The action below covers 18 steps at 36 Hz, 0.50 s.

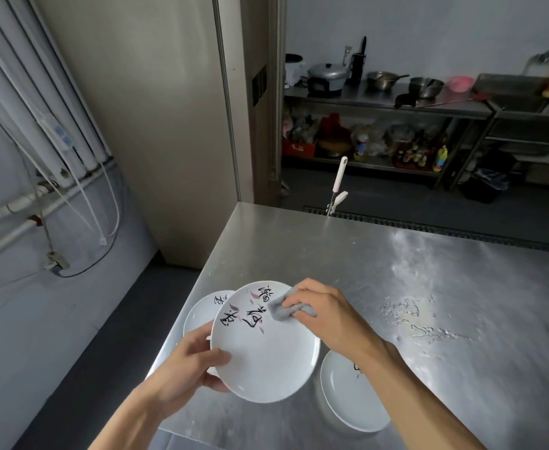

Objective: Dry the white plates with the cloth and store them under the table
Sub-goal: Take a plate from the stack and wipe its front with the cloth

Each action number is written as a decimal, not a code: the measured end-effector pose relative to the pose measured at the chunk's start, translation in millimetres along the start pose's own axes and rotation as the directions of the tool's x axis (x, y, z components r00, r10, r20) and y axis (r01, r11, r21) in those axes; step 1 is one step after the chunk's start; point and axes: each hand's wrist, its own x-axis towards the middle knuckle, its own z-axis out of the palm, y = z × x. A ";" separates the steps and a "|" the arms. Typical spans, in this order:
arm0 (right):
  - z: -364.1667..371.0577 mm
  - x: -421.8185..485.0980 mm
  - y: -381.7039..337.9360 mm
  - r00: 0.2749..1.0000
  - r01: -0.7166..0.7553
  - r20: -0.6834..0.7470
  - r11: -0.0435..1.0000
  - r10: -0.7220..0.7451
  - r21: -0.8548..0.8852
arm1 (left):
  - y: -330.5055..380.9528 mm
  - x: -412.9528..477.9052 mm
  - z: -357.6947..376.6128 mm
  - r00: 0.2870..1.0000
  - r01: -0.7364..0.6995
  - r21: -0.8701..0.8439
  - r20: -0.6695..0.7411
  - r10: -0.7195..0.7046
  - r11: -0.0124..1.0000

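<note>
- Head view: the left hand point(188, 362) holds a white plate point(266, 355) by its near-left rim, with the thumb on top and the fingers curled under.
- The plate is lifted over the near-left corner of the steel desk point(396, 254) and tilts a bit. It has black writing and pink marks on its far half.
- The right hand point(325, 311) pinches a grey cloth point(286, 308) and presses it on the far side of the plate, by the writing.
- A second plate point(200, 311) lies just behind the held one and is partly hidden by it.
- A third plate point(348, 397) lies on the desk near its front edge, to the right of the held plate and under the right arm.
- Water drops point(409, 316) sit on the desk to the right of the hands.
- Far back, a shelf point(396, 103) carries pots.
</note>
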 end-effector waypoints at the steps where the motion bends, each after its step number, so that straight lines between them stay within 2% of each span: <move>1: 1.0 -3.1 0.9 1.000 -0.018 -0.004 1.000 0.018 0.022 | -1.2 0.5 -2.7 1.000 -0.009 -0.007 -0.008 0.009 1.000; 4: 5.4 -14.7 8.2 0.995 -0.098 0.040 0.992 0.095 0.082 | -7.5 2.6 -10.0 0.997 -0.040 -0.072 -0.063 0.035 0.997; 7: 10.8 -19.2 12.3 0.988 -0.132 0.088 0.989 0.127 0.064 | -12.7 3.6 -6.0 0.994 -0.054 -0.101 -0.101 0.044 0.993; 10: 11.8 -7.9 9.4 0.990 -0.111 -0.076 0.988 0.120 0.108 | -16.2 2.8 8.0 0.997 -0.058 -0.116 -0.061 0.051 0.991; 12: 10.0 -0.3 6.1 0.981 -0.080 -0.169 0.993 0.093 0.082 | -14.3 2.8 12.4 0.994 -0.079 -0.158 -0.091 0.065 0.984; 16: 11.2 -2.6 10.5 0.990 -0.127 -0.052 0.988 0.132 0.088 | -9.6 8.1 6.2 0.982 -0.125 -0.230 -0.165 0.088 0.965; 18: 14.5 -3.0 12.2 0.984 -0.170 -0.038 0.978 0.175 0.122 | -10.4 8.7 8.6 0.981 -0.136 -0.244 -0.168 0.096 0.960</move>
